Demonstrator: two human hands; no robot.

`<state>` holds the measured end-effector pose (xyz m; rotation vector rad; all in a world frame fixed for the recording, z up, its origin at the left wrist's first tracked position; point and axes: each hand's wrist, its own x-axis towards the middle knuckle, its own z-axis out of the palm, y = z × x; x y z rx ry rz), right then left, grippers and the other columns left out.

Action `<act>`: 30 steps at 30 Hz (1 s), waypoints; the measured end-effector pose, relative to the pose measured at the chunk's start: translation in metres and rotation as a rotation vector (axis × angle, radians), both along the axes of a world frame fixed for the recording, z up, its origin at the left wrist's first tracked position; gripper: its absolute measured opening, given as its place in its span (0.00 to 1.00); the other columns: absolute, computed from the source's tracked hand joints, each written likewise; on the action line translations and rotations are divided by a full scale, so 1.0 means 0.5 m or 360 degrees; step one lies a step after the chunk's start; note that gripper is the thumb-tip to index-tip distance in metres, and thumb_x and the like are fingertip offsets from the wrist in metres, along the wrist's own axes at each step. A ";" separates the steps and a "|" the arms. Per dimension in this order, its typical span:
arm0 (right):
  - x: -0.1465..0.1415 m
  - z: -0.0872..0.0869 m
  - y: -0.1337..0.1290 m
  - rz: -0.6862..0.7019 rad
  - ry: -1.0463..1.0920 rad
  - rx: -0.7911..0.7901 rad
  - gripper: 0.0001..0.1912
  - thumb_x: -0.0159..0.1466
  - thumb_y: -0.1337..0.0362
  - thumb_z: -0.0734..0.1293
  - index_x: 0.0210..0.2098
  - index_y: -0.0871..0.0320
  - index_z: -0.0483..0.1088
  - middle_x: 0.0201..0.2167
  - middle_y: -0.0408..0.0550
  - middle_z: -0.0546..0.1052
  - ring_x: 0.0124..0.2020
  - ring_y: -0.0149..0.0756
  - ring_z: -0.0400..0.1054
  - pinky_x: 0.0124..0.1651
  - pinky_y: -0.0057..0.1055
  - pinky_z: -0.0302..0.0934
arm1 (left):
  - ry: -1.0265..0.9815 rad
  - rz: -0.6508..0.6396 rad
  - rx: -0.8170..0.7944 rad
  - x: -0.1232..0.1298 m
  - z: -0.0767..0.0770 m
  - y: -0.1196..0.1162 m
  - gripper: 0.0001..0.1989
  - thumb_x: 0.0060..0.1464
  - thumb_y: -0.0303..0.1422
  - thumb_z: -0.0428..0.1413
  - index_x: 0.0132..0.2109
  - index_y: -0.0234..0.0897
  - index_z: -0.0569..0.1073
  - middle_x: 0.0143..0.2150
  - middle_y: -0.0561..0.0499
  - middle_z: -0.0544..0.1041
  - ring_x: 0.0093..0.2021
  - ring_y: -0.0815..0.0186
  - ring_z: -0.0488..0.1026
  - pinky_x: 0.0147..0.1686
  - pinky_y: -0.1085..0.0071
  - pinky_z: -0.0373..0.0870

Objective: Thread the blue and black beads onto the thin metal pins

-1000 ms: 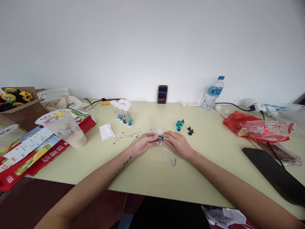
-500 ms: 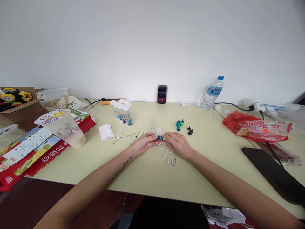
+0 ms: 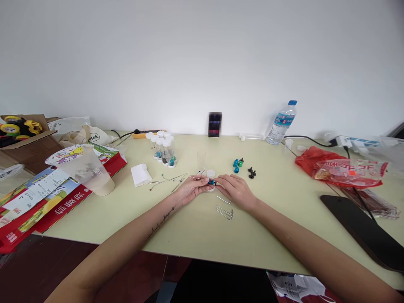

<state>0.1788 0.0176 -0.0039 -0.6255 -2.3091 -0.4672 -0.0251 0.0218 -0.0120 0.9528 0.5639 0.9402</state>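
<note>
Pinched in the fingers of my left hand (image 3: 192, 191) is a small blue metallic part (image 3: 211, 182) with a black end. A thin rod also seems to stick out past this hand's thumb. My right hand (image 3: 236, 190) has its fingertips closed on the black end, partly hiding it. Right behind the part are a white round cap (image 3: 211, 173) and an upright clear tube (image 3: 201, 159). Below my right hand lie several L-shaped metal keys (image 3: 224, 212). Small blue and green pieces (image 3: 236, 164) and black screw-like pieces (image 3: 252, 173) rest beyond it.
Capped clear tubes (image 3: 164, 148) stand in a cluster at the back left, near a white packet (image 3: 141, 175) and thin wires. A drink cup (image 3: 94, 170) leans at left. A water bottle (image 3: 282, 122), red plastic bag (image 3: 325, 166) and dark flat object (image 3: 362, 231) are at right.
Both hands stay in nearly the same place, still closed on the blue part, which has turned very slightly.
</note>
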 end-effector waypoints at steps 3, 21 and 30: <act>-0.001 0.000 0.001 -0.0003 0.0000 0.0001 0.11 0.66 0.68 0.60 0.47 0.61 0.64 0.37 0.51 0.76 0.33 0.33 0.69 0.31 0.30 0.59 | 0.0008 -0.0002 0.0000 -0.001 0.000 0.001 0.11 0.47 0.31 0.61 0.36 0.26 0.75 0.33 0.44 0.77 0.36 0.66 0.74 0.43 0.69 0.68; -0.001 0.001 0.000 -0.0038 -0.0021 -0.0039 0.10 0.66 0.67 0.60 0.46 0.61 0.65 0.37 0.51 0.76 0.32 0.33 0.69 0.31 0.30 0.59 | -0.0025 0.0026 -0.0013 0.001 0.001 0.000 0.10 0.45 0.31 0.63 0.34 0.27 0.75 0.31 0.47 0.76 0.33 0.68 0.74 0.44 0.69 0.67; -0.002 0.000 0.000 -0.0033 -0.0018 -0.0026 0.10 0.66 0.66 0.60 0.46 0.61 0.65 0.37 0.52 0.76 0.32 0.34 0.69 0.31 0.31 0.59 | -0.0029 0.0020 -0.0012 0.001 0.001 0.000 0.10 0.44 0.31 0.63 0.34 0.28 0.75 0.32 0.47 0.76 0.32 0.69 0.73 0.44 0.69 0.67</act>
